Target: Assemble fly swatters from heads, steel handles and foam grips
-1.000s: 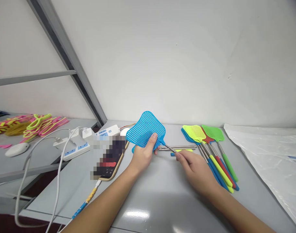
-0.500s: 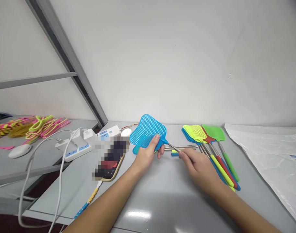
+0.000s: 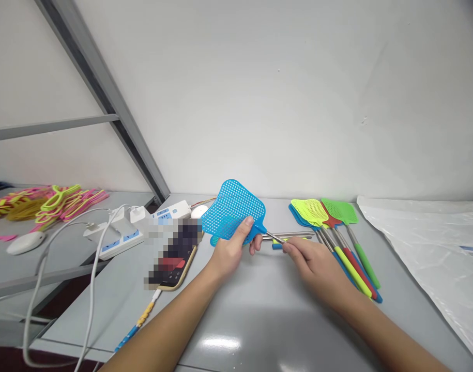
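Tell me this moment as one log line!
left hand: holds blue swatter head | right hand: holds its metal rod | on right: more swatters | on left: phone

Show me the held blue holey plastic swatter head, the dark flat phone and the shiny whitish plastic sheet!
Blue holey plastic swatter head [image 3: 235, 206]: head view, on its mesh.
Dark flat phone [image 3: 174, 275]: head view, on its lower screen.
Shiny whitish plastic sheet [image 3: 433, 253]: head view, on its middle.

Your left forearm [image 3: 172, 312] slants up and inward from the lower edge, the left grip [image 3: 229, 254] closed, thumb [image 3: 244, 228] laid on top and fingers [image 3: 256, 244] curled beneath. Your right forearm [image 3: 387, 328] angles in from the lower right, the right grip [image 3: 317, 266] pinching between thumb and curled fingers, near the left.
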Demonstrator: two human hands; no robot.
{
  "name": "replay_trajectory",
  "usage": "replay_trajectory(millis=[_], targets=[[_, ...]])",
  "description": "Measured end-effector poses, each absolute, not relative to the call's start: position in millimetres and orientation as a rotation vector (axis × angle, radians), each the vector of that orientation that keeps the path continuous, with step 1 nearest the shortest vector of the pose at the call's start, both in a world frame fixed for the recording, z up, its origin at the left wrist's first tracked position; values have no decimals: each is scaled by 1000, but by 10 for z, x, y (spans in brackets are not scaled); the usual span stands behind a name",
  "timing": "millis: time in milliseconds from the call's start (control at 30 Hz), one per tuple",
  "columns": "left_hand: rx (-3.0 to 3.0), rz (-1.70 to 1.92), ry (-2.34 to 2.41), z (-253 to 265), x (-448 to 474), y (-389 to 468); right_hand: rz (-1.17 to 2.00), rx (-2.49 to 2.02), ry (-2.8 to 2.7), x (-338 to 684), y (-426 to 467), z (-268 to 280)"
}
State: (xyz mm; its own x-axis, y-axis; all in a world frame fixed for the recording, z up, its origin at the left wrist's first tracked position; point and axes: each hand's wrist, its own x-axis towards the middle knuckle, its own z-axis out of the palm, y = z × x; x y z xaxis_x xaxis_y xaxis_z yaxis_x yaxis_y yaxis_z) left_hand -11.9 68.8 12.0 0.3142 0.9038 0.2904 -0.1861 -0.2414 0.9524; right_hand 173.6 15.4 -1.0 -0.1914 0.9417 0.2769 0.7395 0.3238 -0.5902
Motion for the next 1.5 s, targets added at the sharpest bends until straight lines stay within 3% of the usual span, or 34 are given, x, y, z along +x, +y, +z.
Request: replay_trajectory(millis=[700,967,1500], targets=[[1451,1144,721,-4,-89,720,-224,-1569,-2010,1727,112,-110],[1495,1120,777,-14,-34,677,167,-1602,-2014,1728,119,-74],[1641,938,854,10,-121,737,623,-1514,-1894,1622,138,-6]])
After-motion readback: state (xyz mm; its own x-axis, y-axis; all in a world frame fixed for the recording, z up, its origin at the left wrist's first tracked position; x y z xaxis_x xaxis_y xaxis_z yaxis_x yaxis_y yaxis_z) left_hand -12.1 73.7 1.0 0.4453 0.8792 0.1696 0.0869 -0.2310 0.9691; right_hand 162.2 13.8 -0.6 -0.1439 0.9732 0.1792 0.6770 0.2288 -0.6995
